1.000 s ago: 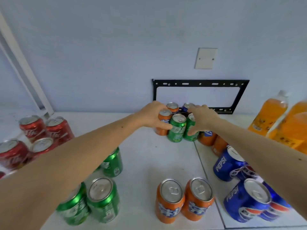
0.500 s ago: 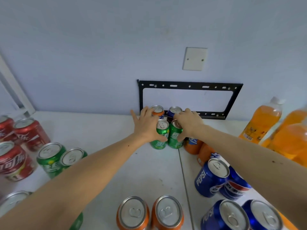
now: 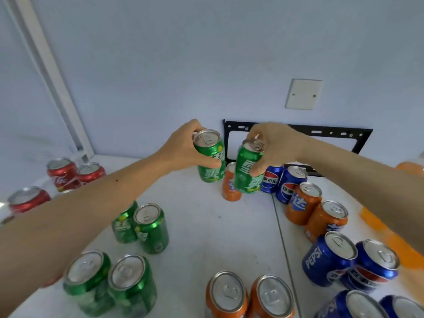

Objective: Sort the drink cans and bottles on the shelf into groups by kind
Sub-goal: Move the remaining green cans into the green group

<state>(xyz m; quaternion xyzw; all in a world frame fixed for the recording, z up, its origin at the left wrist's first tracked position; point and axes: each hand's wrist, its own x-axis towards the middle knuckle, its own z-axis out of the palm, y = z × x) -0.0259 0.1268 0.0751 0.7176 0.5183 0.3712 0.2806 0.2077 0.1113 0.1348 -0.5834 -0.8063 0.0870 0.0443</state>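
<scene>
Above the back-row orange can (image 3: 230, 187), my left hand (image 3: 183, 149) and right hand (image 3: 276, 145) each gripped an upright green can (image 3: 210, 157) (image 3: 247, 171), the green group (image 3: 143, 226) lying nearer me, leftward, closer to my left hand.

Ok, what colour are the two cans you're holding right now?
Both green: left hand's can, right hand's can, clearest in the head view.

A pale blue wall (image 3: 183, 65) fills the far side. On it, to the right, sits a blank white cover plate (image 3: 303, 94), with a black metal bracket frame (image 3: 298, 130) mounted just below. A white upright post (image 3: 49, 74) slants at far left.
</scene>
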